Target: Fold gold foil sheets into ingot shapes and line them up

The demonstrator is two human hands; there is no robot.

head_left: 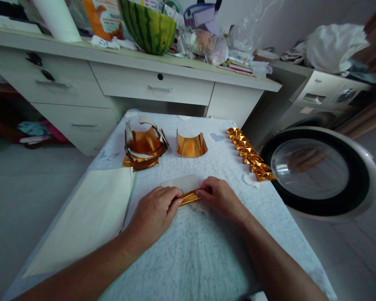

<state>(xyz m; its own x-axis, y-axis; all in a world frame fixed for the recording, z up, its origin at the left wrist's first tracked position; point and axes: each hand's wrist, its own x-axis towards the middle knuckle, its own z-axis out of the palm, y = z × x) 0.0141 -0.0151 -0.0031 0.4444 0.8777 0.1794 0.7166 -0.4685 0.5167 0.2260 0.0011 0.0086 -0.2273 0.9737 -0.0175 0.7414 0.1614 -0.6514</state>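
A narrow folded strip of gold foil paper [189, 198] is stretched between my two hands over the cloth-covered table. My left hand [156, 207] pinches its left end between thumb and fingers. On the right end, my right hand [218, 193] holds it in a similar pinch. Just behind the strip lies a pale flat piece [183, 182], partly hidden by my hands. Farther back a curved gold foil sheet [192, 145] stands on the table. To its left sits a stack of curled gold sheets [144, 144] with pale backing.
Several folded gold foil pieces [249, 154] form a row along the table's right side. A large cream paper sheet [84, 217] covers the left edge. Behind stands a white desk [181, 90] bearing a cut watermelon [150, 31]. The round washing machine door [319, 171] hangs open at right.
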